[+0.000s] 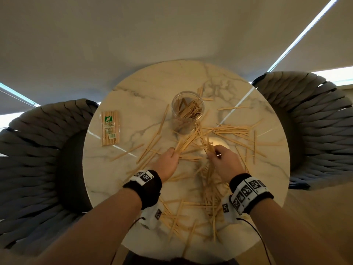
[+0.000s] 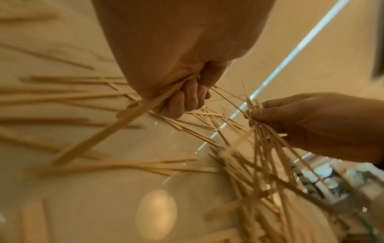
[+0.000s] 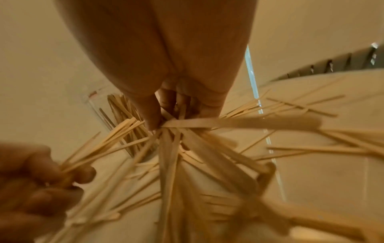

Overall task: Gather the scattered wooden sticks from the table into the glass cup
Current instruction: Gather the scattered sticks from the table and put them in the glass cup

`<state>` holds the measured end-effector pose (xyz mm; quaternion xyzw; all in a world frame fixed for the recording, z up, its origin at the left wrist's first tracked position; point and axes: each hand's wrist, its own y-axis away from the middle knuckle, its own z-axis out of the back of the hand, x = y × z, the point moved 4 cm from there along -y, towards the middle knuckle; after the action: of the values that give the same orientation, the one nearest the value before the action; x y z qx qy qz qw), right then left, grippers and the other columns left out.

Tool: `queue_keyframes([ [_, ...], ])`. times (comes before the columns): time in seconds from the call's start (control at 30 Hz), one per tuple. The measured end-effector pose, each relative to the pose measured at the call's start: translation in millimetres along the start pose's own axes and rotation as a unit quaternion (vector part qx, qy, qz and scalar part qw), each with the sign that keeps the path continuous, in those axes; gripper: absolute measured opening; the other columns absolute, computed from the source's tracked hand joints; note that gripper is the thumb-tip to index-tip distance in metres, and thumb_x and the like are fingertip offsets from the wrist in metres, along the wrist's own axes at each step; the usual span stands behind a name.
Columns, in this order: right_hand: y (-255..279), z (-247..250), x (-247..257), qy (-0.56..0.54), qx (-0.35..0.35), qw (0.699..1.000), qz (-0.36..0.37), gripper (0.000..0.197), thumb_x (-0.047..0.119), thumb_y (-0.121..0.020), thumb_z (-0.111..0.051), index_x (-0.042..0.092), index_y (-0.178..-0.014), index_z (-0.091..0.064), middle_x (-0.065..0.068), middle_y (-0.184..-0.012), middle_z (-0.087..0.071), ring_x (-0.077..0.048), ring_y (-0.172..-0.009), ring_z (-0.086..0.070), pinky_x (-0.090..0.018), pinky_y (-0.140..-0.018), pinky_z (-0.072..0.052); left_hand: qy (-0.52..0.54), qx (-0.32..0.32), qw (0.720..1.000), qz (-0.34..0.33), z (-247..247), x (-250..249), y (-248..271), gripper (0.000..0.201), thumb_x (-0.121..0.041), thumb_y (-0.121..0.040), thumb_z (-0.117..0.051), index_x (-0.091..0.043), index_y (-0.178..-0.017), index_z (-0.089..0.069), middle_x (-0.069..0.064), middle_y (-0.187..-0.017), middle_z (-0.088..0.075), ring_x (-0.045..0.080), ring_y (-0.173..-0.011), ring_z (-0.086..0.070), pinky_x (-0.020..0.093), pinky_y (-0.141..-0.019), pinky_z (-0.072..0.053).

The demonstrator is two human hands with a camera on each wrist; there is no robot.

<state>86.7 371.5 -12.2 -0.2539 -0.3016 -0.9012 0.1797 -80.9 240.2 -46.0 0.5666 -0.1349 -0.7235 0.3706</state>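
**Sticks Lying Scattered, Cup Standing Part-Filled**

Thin pale wooden sticks [image 1: 232,129] are lying strewn around and beneath both hands, some bunched in each hand. The clear glass cup [image 1: 187,111] is standing upright just beyond the hands, holding leaning sticks.

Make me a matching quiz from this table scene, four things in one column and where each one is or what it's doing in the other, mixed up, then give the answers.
Things:
1. glass cup
2. packet of sticks
3. left hand
4. right hand

Places or states:
A. lies flat near the table's left edge
B. grips a bundle whose sticks point toward the cup
C. stands upright at the far middle, partly filled with sticks
D. pinches a fan of sticks right of the other hand

Pairs: 1-C, 2-A, 3-B, 4-D
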Motion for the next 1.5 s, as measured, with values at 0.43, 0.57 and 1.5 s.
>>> queue_keyframes([
  [0.43, 21.0, 5.6, 2.9, -0.042, 0.067, 0.997, -0.019, 0.021, 0.031, -0.099, -0.058, 0.015, -0.089, -0.063, -0.008, -0.079, -0.071, -0.021, -0.069, -0.066, -0.04, -0.071, -0.055, 0.198, -0.189, 0.962, 0.02, -9.3, 12.7, 22.9, 0.02, -0.039, -0.103, -0.056, -0.022, -0.092, -0.059, 0.009, -0.09, -0.069, 0.017, -0.072, -0.058, 0.037, -0.068, -0.052],
  [0.57, 31.2, -9.7, 7.3, 0.015, 0.125, 0.992, -0.003, 0.021, 0.032, -0.101, -0.055, 0.015, -0.089, -0.058, -0.005, -0.079, -0.066, -0.019, -0.068, -0.06, -0.033, -0.063, -0.046, 0.237, -0.171, 0.956, -0.013, -12.4, -1.2, 24.9, 0.005, -0.016, -0.107, -0.046, -0.016, -0.11, -0.05, 0.002, -0.093, -0.073, 0.016, -0.082, -0.066, 0.031, -0.072, -0.053],
  [1.5, 28.2, -22.1, 34.4, -0.268, 0.038, 0.96, -0.074, 0.019, 0.021, -0.097, -0.064, 0.011, -0.09, -0.078, -0.007, -0.077, -0.076, -0.008, -0.059, -0.065, -0.02, -0.05, -0.049, 0.219, -0.039, 0.975, -0.013, -56.0, -21.1, 12.0, 0.058, -0.066, -0.1, -0.036, -0.013, -0.125, -0.042, 0.009, -0.111, -0.066, 0.028, -0.097, -0.071, 0.049, -0.082, -0.061],
])
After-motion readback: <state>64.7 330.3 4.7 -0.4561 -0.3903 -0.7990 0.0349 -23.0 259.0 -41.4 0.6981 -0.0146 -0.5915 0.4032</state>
